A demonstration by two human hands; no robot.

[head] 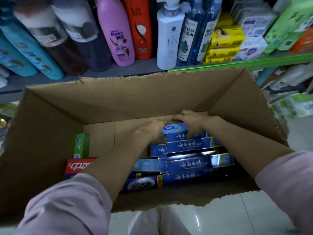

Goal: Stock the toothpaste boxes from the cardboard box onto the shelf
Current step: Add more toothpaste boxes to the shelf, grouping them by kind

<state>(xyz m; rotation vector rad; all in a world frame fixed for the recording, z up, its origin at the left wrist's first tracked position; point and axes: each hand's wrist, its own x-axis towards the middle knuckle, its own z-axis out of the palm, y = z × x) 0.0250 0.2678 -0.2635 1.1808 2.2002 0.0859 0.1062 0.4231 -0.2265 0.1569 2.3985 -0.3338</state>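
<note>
Honestly, both hands, left hand (152, 128) and right hand (189, 122), clamp the light-blue toothpaste box (175, 128) at cardboard box's (118, 99) 12 o'clock; stacked blue boxes (188, 145) may topple.

One cardboard box (118, 102), open at the top.

Toothpaste boxes inside, those that show:
- blue with white lettering (188, 164): five, stacked toward the right wall
- light blue (176, 128): two, one at the far wall, one mid-floor
- dark blue (140, 184): one, by the near wall
- red (78, 166): one, near-left corner
- green (81, 145): one, along the left wall

More may lie underneath; cannot tell.

Hands in the box: two, left hand (150, 128) and right hand (191, 121).

Shelf (237, 62) behind: about nine tall bottles (116, 31), blurred at the left end.
</note>
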